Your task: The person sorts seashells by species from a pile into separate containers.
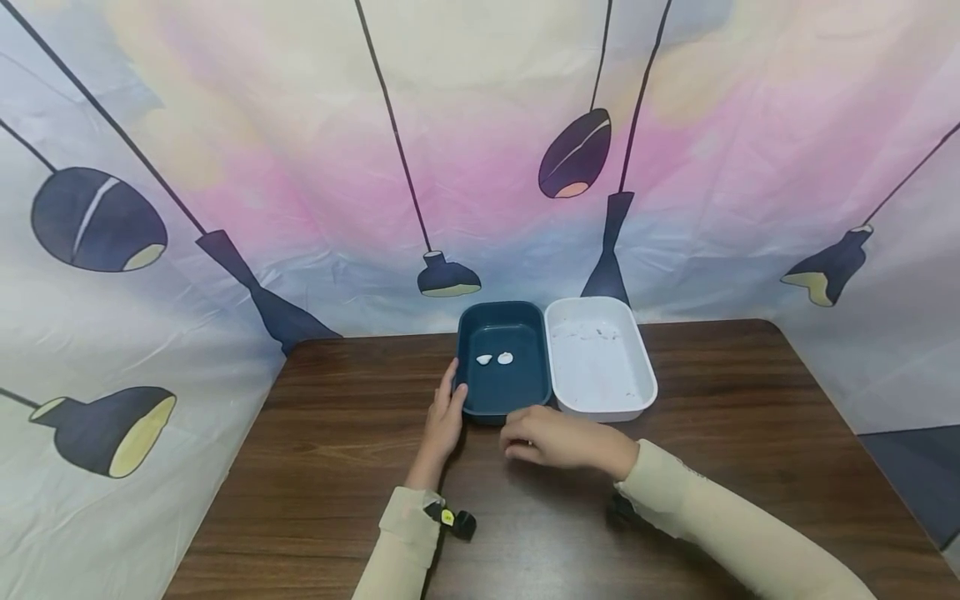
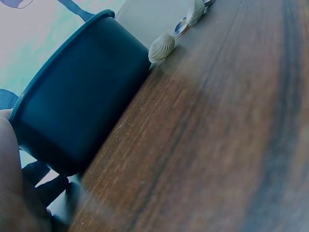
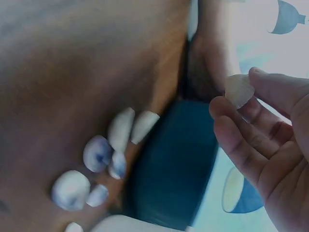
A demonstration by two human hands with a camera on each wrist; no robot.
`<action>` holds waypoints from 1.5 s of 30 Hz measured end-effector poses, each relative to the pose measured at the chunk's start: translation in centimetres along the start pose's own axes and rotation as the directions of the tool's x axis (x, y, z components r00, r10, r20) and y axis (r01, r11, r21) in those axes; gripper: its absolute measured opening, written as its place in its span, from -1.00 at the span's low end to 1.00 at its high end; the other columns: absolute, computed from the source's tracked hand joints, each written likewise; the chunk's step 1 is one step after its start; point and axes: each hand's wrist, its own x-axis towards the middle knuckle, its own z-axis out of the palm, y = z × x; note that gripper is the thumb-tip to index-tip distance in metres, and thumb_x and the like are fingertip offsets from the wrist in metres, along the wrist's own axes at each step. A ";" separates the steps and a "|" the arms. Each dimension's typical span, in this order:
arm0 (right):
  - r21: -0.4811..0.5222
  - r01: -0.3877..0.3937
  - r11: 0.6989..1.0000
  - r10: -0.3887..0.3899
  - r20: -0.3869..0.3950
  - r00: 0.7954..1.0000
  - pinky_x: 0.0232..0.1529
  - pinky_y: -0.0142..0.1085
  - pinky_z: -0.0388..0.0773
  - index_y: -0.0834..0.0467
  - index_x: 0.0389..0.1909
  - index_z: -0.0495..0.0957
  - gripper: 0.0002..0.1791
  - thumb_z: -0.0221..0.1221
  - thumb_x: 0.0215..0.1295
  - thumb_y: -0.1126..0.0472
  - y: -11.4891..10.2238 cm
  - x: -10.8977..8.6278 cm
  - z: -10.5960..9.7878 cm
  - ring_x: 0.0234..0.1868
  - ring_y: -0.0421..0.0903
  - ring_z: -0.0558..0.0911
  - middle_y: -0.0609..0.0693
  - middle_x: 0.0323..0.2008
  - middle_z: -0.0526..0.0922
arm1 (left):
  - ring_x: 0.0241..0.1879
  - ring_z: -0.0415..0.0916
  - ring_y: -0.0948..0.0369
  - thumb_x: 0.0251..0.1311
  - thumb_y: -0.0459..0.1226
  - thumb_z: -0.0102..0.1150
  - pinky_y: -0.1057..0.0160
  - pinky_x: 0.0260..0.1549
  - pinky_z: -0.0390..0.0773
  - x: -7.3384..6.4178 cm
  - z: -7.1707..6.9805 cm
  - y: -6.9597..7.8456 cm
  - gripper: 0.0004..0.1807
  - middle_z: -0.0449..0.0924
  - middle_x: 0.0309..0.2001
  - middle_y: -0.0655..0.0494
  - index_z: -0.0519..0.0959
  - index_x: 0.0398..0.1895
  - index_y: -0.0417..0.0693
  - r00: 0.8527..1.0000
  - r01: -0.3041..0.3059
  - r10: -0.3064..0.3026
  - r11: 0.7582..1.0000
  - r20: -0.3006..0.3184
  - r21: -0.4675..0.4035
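Note:
In the head view a dark teal tray (image 1: 504,400) stands on the table with two white seashells (image 1: 506,358) inside. My left hand (image 1: 444,421) rests against this tray's left side, its fingers fairly straight; the left wrist view shows fingers (image 2: 50,189) touching the tray's outer wall. Close to the tray's front edge is my right hand (image 1: 558,437). Its thumb and fingers pinch a pale seashell (image 3: 239,91), seen in the right wrist view. Several more shells (image 3: 96,153) lie loose on the wood in front of the trays; in the head view the right hand hides them.
A white tray (image 1: 600,367) with dark specks on its bottom stands right of the teal one, their sides touching or nearly so. Both are at the back edge of the brown wooden table (image 1: 337,467). Behind hangs a cloth (image 1: 480,125) printed with lamps.

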 end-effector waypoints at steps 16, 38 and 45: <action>-0.124 -0.059 0.991 0.057 -0.017 0.998 0.01 -0.23 0.67 0.23 -0.04 0.72 -0.83 0.16 0.58 0.32 2.3 2.4 -3.5 -0.10 -0.07 0.72 0.01 -0.15 0.72 | 0.62 -0.01 -0.23 0.69 0.00 -0.21 -0.49 0.45 -0.04 0.0 0.1 -0.1 -0.38 0.06 0.67 -0.07 0.09 0.72 0.20 1.000 -0.008 0.008 1.000 0.000 -0.011; -0.258 -0.296 0.920 0.293 -0.048 0.955 -0.33 -0.20 0.58 0.15 -0.36 0.76 -0.74 0.17 0.53 0.34 7.3 6.0 -1.4 -0.51 -0.14 0.51 -0.06 -0.52 0.64 | 0.65 -0.09 -0.18 0.69 -0.01 -0.20 -0.37 0.54 -0.21 -0.2 0.1 -0.1 -0.38 0.05 0.68 -0.04 0.10 0.72 0.21 1.000 -0.004 0.004 1.000 -0.009 -0.010; -0.313 -0.344 0.885 0.340 -0.067 0.938 -0.30 -0.15 0.62 0.15 -0.36 0.77 -0.74 0.17 0.51 0.35 7.5 6.4 -1.0 -0.47 -0.11 0.55 0.01 -0.44 0.71 | 0.65 -0.10 -0.18 0.69 0.01 -0.20 -0.41 0.52 -0.20 -0.1 0.1 0.0 -0.38 0.06 0.68 -0.04 0.11 0.72 0.22 1.000 -0.002 0.002 1.000 -0.012 -0.008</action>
